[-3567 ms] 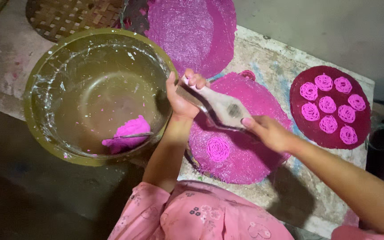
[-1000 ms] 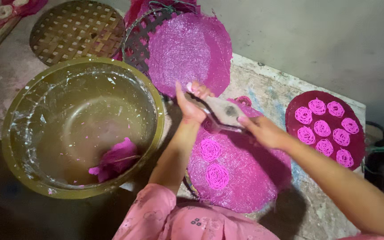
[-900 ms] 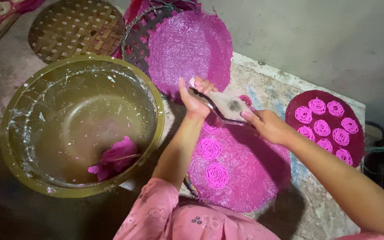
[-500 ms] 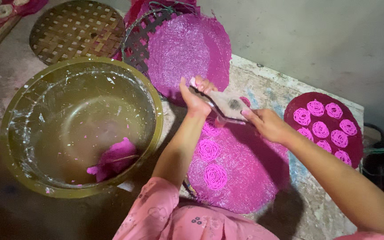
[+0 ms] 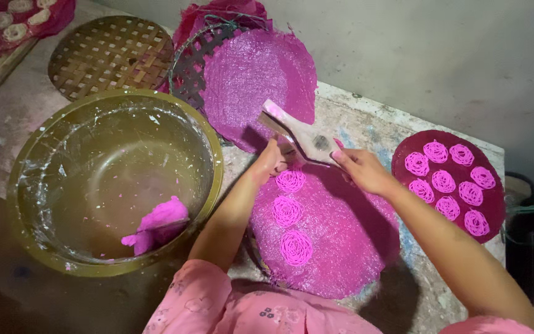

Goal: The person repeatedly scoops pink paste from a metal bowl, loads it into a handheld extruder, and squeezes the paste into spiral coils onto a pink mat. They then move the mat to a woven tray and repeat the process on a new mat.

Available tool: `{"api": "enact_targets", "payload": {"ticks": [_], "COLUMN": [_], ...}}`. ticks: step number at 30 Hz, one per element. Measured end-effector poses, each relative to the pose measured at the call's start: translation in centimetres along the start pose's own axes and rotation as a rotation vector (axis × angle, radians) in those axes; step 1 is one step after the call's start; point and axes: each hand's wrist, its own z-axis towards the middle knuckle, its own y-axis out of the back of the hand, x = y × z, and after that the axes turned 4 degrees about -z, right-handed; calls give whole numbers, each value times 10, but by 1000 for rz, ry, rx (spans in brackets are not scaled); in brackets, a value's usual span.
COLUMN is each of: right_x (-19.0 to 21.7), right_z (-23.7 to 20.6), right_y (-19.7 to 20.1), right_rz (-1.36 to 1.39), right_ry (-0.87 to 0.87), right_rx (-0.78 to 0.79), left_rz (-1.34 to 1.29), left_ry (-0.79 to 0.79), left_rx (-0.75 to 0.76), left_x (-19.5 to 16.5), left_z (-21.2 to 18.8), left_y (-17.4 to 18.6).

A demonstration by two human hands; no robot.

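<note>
Both hands grip a flat metal noodle press held over a round mat covered in pink mesh. My left hand holds its lower left side and my right hand holds the right end. Three pink noodle coils lie in a column on the mat, the top one right under the press. A lump of pink dough sits inside a large olive-coloured bowl at the left.
At the right, a dark red round mat carries several pink coils. Further back, a pink mesh sheet leans on a woven tray, beside a bare bamboo tray. The stone slab's edge is at far right.
A third coil now lies at the top of the column on the pink mat. The press has tilted and shifted slightly up and away with both hands on it.
</note>
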Motion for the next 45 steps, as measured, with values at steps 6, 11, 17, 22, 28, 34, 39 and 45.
{"api": "enact_targets", "payload": {"ticks": [6,11,17,22,28,34,39,45], "right_x": [-21,-55,-61,-41,-21,-27,-32,-35], "right_z": [10,-2,-18,-12,-1,-1,7,-1], "right_y": [-6,9,22,41,23,40,29,31], "right_rz": [7,139,190,24,-121,-238,-224,-220], "right_ry": [-6,-15,-135,-182,45,-228,146,-215], "right_rx": [-132,-117,163,112,-125,7,-198,-1], "left_rz": [532,821,-665,-984,-1050,-1106,-1035,-1097], "left_ry": [-241,-398,-420,-631,-538,-508,-585,-513], "left_rx": [-217,-312,24,383,293,130,184,57], "left_x": [24,33,-3,-26,-44,-39,-55,-41], "left_z": [-24,-43,23,64,68,69,69,69], "left_y": [10,14,-19,-52,-45,-64,-62,-66]}}
